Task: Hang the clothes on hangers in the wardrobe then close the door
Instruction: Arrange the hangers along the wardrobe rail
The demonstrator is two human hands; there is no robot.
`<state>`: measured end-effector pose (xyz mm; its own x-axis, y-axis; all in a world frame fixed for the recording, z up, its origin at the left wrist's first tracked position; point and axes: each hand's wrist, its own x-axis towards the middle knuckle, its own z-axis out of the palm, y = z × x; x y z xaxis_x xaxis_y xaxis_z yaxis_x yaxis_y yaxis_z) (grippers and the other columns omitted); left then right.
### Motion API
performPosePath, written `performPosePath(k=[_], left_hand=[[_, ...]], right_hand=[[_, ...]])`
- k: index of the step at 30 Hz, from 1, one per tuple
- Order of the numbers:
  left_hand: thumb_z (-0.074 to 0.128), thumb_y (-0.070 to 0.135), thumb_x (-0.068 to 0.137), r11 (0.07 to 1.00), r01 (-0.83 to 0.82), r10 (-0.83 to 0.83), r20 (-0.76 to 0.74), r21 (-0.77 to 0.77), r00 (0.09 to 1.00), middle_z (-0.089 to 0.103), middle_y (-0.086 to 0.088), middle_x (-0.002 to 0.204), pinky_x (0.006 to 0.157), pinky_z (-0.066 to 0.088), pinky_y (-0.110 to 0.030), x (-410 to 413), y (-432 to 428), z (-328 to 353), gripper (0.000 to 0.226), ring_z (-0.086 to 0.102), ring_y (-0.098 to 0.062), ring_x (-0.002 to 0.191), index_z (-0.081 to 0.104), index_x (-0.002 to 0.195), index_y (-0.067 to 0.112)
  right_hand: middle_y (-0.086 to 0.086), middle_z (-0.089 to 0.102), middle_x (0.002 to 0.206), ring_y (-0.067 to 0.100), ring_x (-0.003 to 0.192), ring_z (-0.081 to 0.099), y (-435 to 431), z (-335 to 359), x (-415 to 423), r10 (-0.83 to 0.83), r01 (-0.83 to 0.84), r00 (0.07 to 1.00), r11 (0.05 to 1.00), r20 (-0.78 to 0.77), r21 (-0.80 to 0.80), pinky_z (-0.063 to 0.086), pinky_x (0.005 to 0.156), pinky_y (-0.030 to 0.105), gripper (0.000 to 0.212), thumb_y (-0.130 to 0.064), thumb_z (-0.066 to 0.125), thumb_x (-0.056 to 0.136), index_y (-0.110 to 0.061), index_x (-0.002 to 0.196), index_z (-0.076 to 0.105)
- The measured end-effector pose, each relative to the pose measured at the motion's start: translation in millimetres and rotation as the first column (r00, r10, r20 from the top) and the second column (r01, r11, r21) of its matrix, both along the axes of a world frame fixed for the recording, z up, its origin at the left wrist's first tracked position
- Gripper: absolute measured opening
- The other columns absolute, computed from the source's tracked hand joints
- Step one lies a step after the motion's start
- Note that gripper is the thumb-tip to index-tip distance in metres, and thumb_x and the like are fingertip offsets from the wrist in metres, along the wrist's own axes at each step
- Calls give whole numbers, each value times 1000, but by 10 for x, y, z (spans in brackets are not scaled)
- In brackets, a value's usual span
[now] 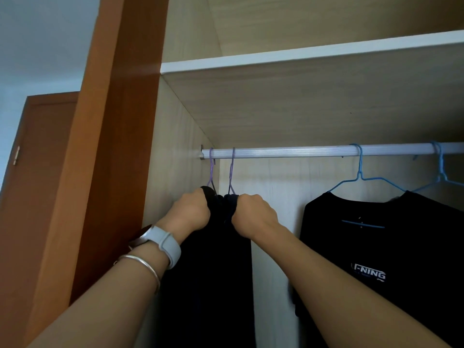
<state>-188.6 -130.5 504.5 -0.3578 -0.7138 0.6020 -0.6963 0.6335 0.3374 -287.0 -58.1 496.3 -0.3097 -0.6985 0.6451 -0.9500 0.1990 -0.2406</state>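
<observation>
As left hand (191,212) and right hand (254,215) grip clothes (216,259), shirt (414,247) reads "-NING".

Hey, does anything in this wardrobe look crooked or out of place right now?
Only at the left end of the rod: two purple hangers sit crowded by the side wall, their dark clothes bunched where the left hand and right hand grip them. The black shirt on its blue hanger hangs level.
</observation>
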Motion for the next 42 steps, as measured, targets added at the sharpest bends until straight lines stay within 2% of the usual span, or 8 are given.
performPosePath(k=[3, 8, 12, 15, 19, 25, 34, 42], left_hand=[[39, 26, 94, 996, -14, 13, -12, -88, 1000, 44, -18, 137, 103, 39, -41, 2, -58, -38, 40, 43, -37, 124, 41, 132, 13], [44, 24, 93, 958, 124, -186, -231, -260, 955, 65, -18, 114, 89, 45, -34, -196, 183, 14, 31, 58, -34, 108, 62, 108, 3], [51, 28, 91, 957, 251, -287, -334, -149, 898, 57, -12, 128, 82, 36, -22, -437, 372, -96, 40, 51, -27, 120, 51, 125, 7], [46, 15, 92, 956, 259, -292, -443, -134, 848, 57, -14, 112, 74, 29, -19, -526, 419, -217, 35, 51, -30, 115, 45, 126, 5], [44, 14, 94, 956, 268, -291, -477, -117, 830, 45, -5, 97, 73, 33, -23, -609, 471, -281, 35, 53, -30, 97, 42, 126, 1], [48, 17, 91, 961, 261, -273, -488, -94, 829, 57, -18, 121, 74, 35, -24, -596, 443, -286, 39, 45, -16, 86, 43, 127, 3], [49, 23, 90, 972, 226, -234, -347, -65, 908, 56, -15, 125, 82, 43, -28, -439, 365, -254, 48, 57, -27, 106, 38, 134, 6], [45, 21, 92, 976, 203, -215, -262, -73, 941, 58, -16, 119, 86, 47, -33, -355, 297, -240, 38, 58, -28, 104, 40, 127, 5]], right_hand=[[12, 54, 93, 31, 90, 62, 15, 49, -34, -9, 9, 1000, 998, -8, 69, 41, 68, 30, 29, -11, 44, 90, -14, 61, 38], [7, 72, 87, 22, 53, 62, 286, 49, -291, 160, -163, 963, 987, 215, -5, 53, 83, 33, 39, -44, 43, 88, -13, 89, 65], [8, 69, 104, 31, 100, 62, 777, -2, -818, -168, 183, 981, 966, 97, -184, 47, 85, 33, 39, -46, 42, 88, -17, 87, 68], [9, 60, 123, 29, 120, 47, 1182, -73, -1397, -543, 503, 829, 829, -133, -245, 36, 98, 37, 33, -33, 43, 89, -20, 111, 64], [18, 34, 144, 36, 137, 23, 1615, -150, -1955, -762, 760, 647, 646, -2, -68, 18, 112, 49, 54, -29, 49, 86, -11, 135, 35], [24, 60, 117, 39, 110, 56, 1637, -91, -1935, -580, 580, 813, 801, 47, -148, 45, 87, 42, 30, -27, 42, 93, -4, 107, 56], [26, 62, 111, 40, 104, 57, 724, -27, -1087, -140, 161, 986, 945, 93, -285, 42, 77, 36, 33, -23, 34, 97, 0, 95, 58], [19, 60, 113, 30, 86, 51, 166, -29, -522, -48, 68, 994, 976, 101, -207, 34, 69, 30, 13, -10, 34, 94, -7, 92, 46]])
